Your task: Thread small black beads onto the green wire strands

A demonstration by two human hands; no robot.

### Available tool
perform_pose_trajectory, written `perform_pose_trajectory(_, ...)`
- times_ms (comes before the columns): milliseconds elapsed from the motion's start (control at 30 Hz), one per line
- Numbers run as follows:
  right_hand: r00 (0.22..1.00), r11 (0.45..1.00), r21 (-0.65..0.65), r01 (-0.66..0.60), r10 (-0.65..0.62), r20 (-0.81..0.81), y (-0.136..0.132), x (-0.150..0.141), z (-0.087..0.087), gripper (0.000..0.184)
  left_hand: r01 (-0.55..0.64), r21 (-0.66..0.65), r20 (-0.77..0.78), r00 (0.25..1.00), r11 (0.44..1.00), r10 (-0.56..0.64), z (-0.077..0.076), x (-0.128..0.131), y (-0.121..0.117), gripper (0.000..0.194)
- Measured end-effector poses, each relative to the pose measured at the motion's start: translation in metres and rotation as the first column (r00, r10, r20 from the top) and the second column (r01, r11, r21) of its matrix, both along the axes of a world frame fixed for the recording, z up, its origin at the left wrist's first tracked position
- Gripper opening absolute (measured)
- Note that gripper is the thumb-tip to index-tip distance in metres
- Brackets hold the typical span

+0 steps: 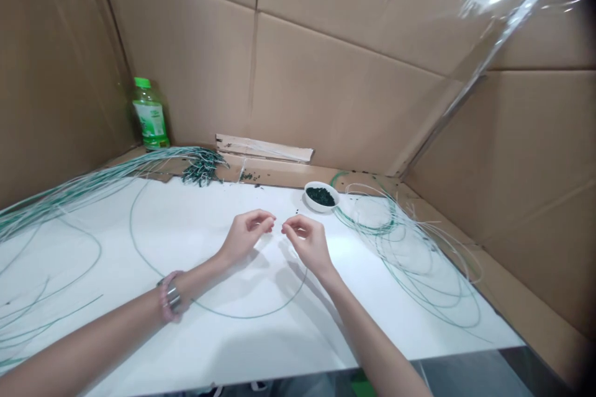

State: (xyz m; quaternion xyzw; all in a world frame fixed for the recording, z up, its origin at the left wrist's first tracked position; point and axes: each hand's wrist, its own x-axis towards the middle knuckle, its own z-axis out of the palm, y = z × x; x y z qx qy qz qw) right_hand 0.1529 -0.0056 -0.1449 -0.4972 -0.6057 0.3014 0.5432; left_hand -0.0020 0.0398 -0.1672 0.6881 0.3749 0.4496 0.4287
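My left hand [246,237] and my right hand [309,244] face each other just above the white table, a small gap between their fingertips. Both are closed in a pinch of thumb and forefinger. A thin green wire [246,317] curves across the table under my left forearm and rises to my right hand's fingers. Whatever my left fingertips pinch is too small to make out. Just beyond my right hand stands a white bowl [308,200] holding small dark green pieces.
Loose coils of green and white wire [395,229] lie on the right. At the left is a long wire bundle [116,167] with dark clustered ends. A green bottle [151,121] stands in the back corner. Cardboard walls [349,87] enclose the table [186,347].
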Motion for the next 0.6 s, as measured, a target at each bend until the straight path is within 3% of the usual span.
perform_pose_trajectory(100,0.968,0.98,0.079,0.184,-0.166,-0.186,0.007,0.013,0.005,0.014,0.014,0.116,-0.247,0.969,0.993,0.015,-0.002,0.013,0.034,0.031)
perform_pose_trajectory(233,0.865,0.926,0.099,0.363,-0.296,-0.404,0.016,0.027,0.005,0.019,0.129,0.179,-0.441,0.897,0.975,-0.038,-0.01,0.043,0.071,0.021)
perform_pose_trajectory(433,0.809,0.92,0.093,0.38,-0.282,-0.516,0.023,0.027,-0.002,0.022,0.17,0.197,-0.548,0.836,0.966,-0.035,-0.017,0.074,0.079,0.016)
perform_pose_trajectory(600,0.815,0.937,0.096,0.336,-0.238,-0.529,0.023,0.025,-0.003,0.022,0.135,0.137,-0.494,0.868,0.981,-0.051,-0.014,0.08,0.077,0.015)
